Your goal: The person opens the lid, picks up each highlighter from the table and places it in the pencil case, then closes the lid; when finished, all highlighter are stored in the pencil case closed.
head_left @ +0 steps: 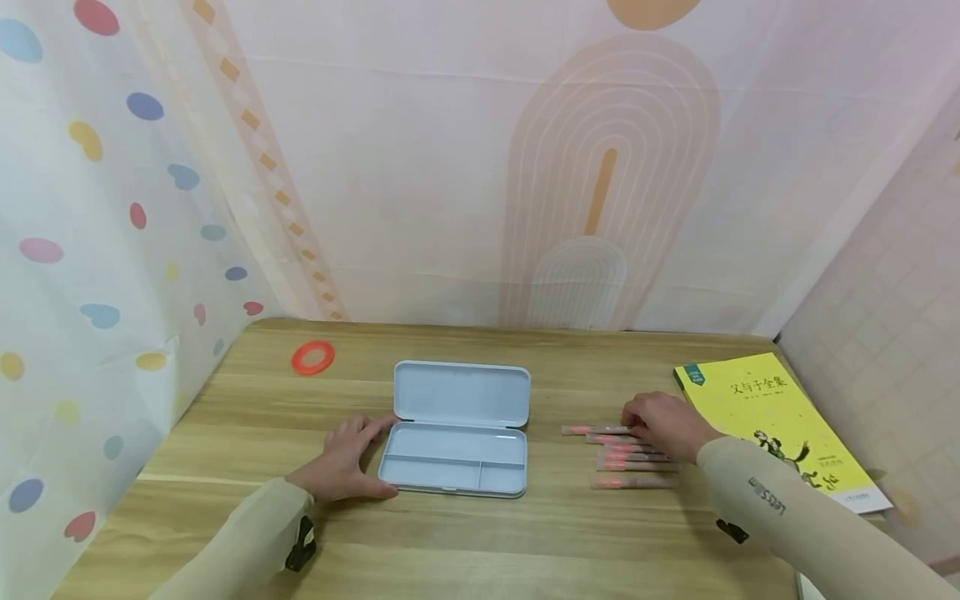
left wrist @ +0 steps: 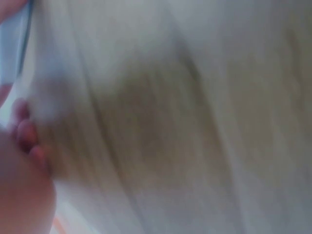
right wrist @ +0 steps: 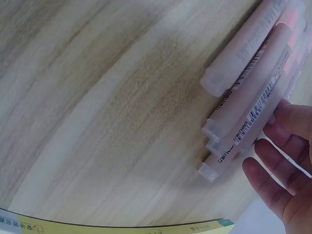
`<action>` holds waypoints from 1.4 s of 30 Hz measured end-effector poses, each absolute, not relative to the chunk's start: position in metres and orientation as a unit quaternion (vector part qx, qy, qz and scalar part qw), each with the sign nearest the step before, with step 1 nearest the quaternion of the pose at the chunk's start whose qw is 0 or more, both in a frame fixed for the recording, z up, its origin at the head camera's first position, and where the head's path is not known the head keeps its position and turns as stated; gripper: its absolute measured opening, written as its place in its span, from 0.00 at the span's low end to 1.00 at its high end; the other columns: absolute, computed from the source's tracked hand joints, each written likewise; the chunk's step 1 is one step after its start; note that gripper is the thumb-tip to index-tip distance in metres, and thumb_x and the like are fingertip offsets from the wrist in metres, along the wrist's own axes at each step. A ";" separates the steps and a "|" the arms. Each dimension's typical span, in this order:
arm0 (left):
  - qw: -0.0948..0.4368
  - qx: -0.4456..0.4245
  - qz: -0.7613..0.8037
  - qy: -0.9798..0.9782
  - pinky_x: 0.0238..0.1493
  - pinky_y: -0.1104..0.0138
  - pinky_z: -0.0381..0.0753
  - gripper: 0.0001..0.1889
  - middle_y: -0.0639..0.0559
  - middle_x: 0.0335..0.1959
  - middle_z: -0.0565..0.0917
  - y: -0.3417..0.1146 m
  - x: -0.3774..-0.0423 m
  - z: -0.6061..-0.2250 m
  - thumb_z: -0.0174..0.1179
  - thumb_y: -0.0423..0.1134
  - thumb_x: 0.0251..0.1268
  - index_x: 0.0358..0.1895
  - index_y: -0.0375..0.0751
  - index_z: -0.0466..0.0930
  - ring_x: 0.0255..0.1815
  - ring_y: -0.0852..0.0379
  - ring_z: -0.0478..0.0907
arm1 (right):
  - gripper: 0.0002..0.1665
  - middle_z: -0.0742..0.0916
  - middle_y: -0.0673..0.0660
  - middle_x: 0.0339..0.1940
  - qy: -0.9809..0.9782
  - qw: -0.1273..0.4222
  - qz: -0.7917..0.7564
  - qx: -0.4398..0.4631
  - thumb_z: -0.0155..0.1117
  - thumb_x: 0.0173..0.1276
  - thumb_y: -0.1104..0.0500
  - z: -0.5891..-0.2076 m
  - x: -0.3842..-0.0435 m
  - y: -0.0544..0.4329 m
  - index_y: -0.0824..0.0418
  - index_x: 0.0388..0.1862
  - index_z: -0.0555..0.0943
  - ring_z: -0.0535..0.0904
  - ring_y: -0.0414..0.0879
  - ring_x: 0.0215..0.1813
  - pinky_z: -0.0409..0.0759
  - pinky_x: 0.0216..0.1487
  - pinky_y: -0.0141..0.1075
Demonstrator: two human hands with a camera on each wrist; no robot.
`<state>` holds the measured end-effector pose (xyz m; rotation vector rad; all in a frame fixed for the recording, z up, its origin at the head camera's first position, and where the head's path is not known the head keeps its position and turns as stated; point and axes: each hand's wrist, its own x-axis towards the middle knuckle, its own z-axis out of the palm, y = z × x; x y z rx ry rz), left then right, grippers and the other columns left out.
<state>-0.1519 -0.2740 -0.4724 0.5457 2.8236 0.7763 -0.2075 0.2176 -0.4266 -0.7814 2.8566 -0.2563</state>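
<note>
White hanging cloth with many coloured spots (head_left: 75, 350) covered the far left side. Beside it extended the brownish-yellow table with a wood pattern (head_left: 480, 550). Over its front part came a beige left sleeve (head_left: 243, 537), with a small black object (head_left: 302, 546) near the cuff. Farther back, a flat, orange-red ring (head_left: 297, 360) lay on the table, well apart from the other things. Then came the left hand (head_left: 341, 467); its fingers were apart, and the thumb and the index finger touched the left side of a shallow, pale-blue pencil case (head_left: 456, 440). This case lay open, its lid raised at the back, and its lower part was divided into three compartments.

To the right of the case lay several translucent, pinkish pens (head_left: 622, 457), close together and roughly parallel, with whitish ends and printed barcodes. The right hand (head_left: 663, 425) was over their right ends, and one finger touched a pen. Other fingers were a little apart, but I cannot tell whether any pen was pinched. A beige right sleeve (head_left: 772, 500) with dark letters followed, and partly behind it, a yellow paper book (head_left: 738, 408) lay at the right edge.
</note>
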 end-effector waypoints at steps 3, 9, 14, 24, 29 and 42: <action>0.083 0.181 0.259 0.945 0.44 0.60 0.54 0.54 0.51 0.44 0.67 -0.274 -0.152 -0.472 0.76 0.60 0.40 0.72 0.41 0.63 0.45 0.53 0.59 | 0.02 0.84 0.47 0.33 0.959 0.087 -0.081 -0.258 0.69 0.65 0.61 -0.427 -0.208 0.218 0.57 0.34 0.83 0.75 0.39 0.35 0.77 0.40 0.39; 0.089 0.178 0.259 0.945 0.44 0.60 0.53 0.54 0.50 0.45 0.67 -0.273 -0.151 -0.470 0.76 0.61 0.40 0.73 0.42 0.62 0.46 0.53 0.59 | 0.03 0.83 0.47 0.33 0.959 0.083 -0.083 -0.259 0.68 0.65 0.63 -0.425 -0.207 0.220 0.55 0.34 0.82 0.75 0.39 0.35 0.77 0.39 0.39; 0.089 0.177 0.260 0.945 0.44 0.60 0.53 0.54 0.51 0.45 0.68 -0.273 -0.151 -0.470 0.76 0.60 0.40 0.73 0.42 0.63 0.46 0.53 0.59 | 0.04 0.84 0.47 0.33 0.957 0.066 -0.095 -0.266 0.68 0.65 0.63 -0.419 -0.206 0.220 0.54 0.35 0.82 0.76 0.38 0.35 0.77 0.39 0.38; 0.089 0.180 0.258 0.945 0.45 0.60 0.54 0.54 0.52 0.45 0.67 -0.274 -0.153 -0.472 0.75 0.61 0.41 0.73 0.44 0.62 0.46 0.53 0.59 | 0.03 0.83 0.46 0.33 0.947 0.033 -0.118 -0.296 0.67 0.66 0.62 -0.402 -0.207 0.202 0.55 0.35 0.82 0.77 0.38 0.36 0.78 0.40 0.37; 0.086 0.178 0.255 0.946 0.45 0.60 0.54 0.54 0.52 0.45 0.68 -0.275 -0.153 -0.473 0.75 0.62 0.40 0.73 0.44 0.62 0.46 0.53 0.60 | 0.03 0.83 0.45 0.33 0.939 0.024 -0.120 -0.322 0.68 0.66 0.62 -0.396 -0.206 0.183 0.55 0.35 0.82 0.79 0.39 0.37 0.79 0.41 0.37; 0.086 0.182 0.257 0.945 0.45 0.59 0.55 0.54 0.50 0.47 0.68 -0.276 -0.153 -0.474 0.75 0.62 0.41 0.73 0.44 0.61 0.47 0.53 0.60 | 0.02 0.81 0.45 0.30 0.926 0.042 -0.107 -0.359 0.69 0.65 0.59 -0.393 -0.205 0.111 0.54 0.33 0.83 0.72 0.37 0.31 0.75 0.37 0.32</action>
